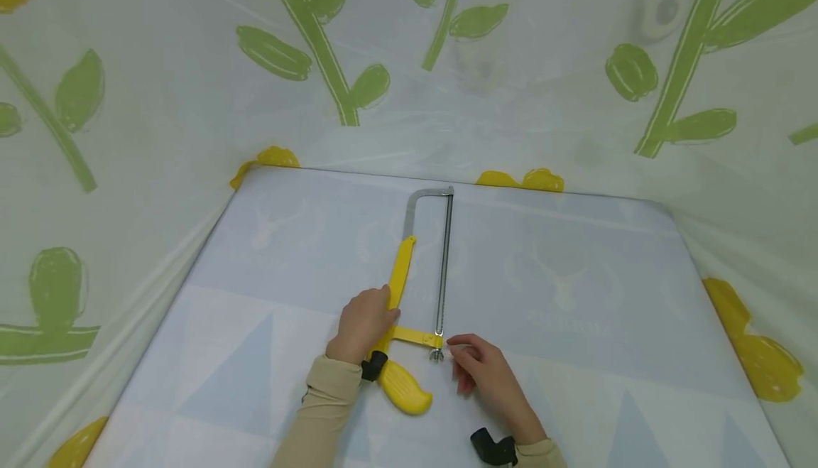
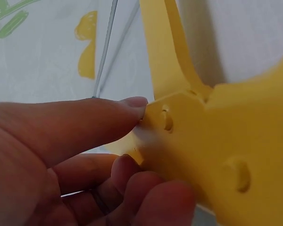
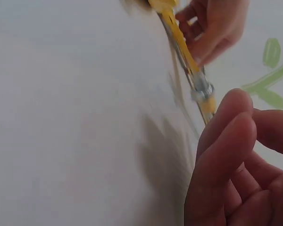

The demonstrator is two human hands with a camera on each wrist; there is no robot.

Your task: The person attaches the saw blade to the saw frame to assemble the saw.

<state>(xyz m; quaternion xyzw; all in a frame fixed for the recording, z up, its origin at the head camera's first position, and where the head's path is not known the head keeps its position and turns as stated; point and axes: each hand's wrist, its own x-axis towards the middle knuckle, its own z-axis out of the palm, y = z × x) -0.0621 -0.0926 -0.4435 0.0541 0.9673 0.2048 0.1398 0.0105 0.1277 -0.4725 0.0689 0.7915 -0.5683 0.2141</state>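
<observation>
A hacksaw [image 1: 401, 269] with a yellow frame, a grey front bow and a yellow handle [image 1: 405, 390] lies on the table, its handle towards me. My left hand [image 1: 366, 319] grips the yellow frame just ahead of the handle. In the left wrist view its thumb and fingers pinch the edge of the yellow body [image 2: 193, 141]. The blade [image 1: 443, 276] runs along the right side, down to a metal wing nut [image 1: 437, 356] at the near end. Just right of that nut, my right hand [image 1: 482, 368] hovers with loosely bent fingers, holding nothing. The right wrist view shows it apart from the saw.
The table [image 1: 575, 283] wears a pale cover with blue-grey triangles. White sheeting [image 1: 192, 63] printed with green stems and yellow shapes rises behind it and along both sides. A black strap piece [image 1: 492, 447] sits on my right wrist.
</observation>
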